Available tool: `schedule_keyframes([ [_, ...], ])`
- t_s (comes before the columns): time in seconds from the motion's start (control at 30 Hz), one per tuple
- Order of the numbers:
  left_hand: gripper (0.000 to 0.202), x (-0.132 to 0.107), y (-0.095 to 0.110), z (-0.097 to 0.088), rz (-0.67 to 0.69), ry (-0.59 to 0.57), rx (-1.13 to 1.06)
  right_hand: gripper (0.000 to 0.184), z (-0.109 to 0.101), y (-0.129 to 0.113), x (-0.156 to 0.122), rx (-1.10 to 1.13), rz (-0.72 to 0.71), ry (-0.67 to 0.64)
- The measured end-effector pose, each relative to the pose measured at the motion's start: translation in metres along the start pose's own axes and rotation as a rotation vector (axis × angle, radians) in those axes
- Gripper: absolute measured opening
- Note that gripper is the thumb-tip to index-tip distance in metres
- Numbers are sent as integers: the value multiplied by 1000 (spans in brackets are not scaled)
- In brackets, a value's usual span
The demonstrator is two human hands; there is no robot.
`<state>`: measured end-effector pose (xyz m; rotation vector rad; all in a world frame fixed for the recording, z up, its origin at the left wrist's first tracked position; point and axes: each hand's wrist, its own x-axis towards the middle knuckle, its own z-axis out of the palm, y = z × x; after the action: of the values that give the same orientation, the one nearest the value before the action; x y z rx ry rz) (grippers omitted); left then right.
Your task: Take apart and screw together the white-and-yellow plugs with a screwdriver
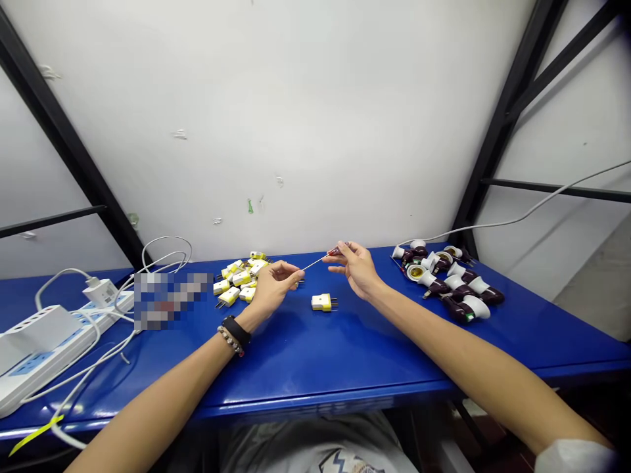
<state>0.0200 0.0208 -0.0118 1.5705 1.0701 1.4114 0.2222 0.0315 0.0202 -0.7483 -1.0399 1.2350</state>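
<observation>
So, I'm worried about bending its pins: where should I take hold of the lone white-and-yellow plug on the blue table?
Pinch the white-and-yellow plug by its blocky body, fingers on the two long sides, coming from above and the left. It lies flat on the blue table, with its metal pins pointing right, so that approach probably keeps clear of them.

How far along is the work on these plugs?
One yellow-and-white plug lies apart on the blue table and looks done, though that is hard to confirm. In hand: the right hand points a slim screwdriver at the left hand, which seems to grip another plug. Probably left: the heap of plugs, perhaps also the dark-red lamp holders.
</observation>
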Motion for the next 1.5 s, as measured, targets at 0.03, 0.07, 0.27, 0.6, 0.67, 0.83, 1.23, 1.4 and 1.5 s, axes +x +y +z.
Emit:
schedule_keyframes([
  [0.03, 42, 0, 0, 1, 5, -1, -2, 27, 0, -1, 0, 0, -2, -7],
  [0.07, 43, -1, 0, 1, 13, 0, -3, 27, 1, -2, -1, -5, -9, -15],
  [0.27, 44, -1, -2, 3, 33, 40, 12, 33, 0, -4, -1, -58, -57, -29],
  [0.6, 39, -1, -9, 5, 59, 30, 59, 43, 2, 1, -4, -87, -109, -37],
  [0.67, 40, -2, -9, 7, 53, 10, 63, 44, 2, 0, -3, -105, -119, -37],
  [0.83, 43, -3, -8, 9, 98, -111, 100, 46, -2, -4, -1, -253, -254, -73],
  [1.23, 28, -12, -9, 12, 178, -304, 342, 28, 0, -1, -15, -607, -412, -296],
  [1.4, 24, -14, -4, 16, 212, -319, 391, 27, 0, 1, -15, -636, -379, -308],
  [1.5, 23, -15, -5, 17, 212, -319, 401, 26, 1, 1, -17, -644, -380, -313],
])
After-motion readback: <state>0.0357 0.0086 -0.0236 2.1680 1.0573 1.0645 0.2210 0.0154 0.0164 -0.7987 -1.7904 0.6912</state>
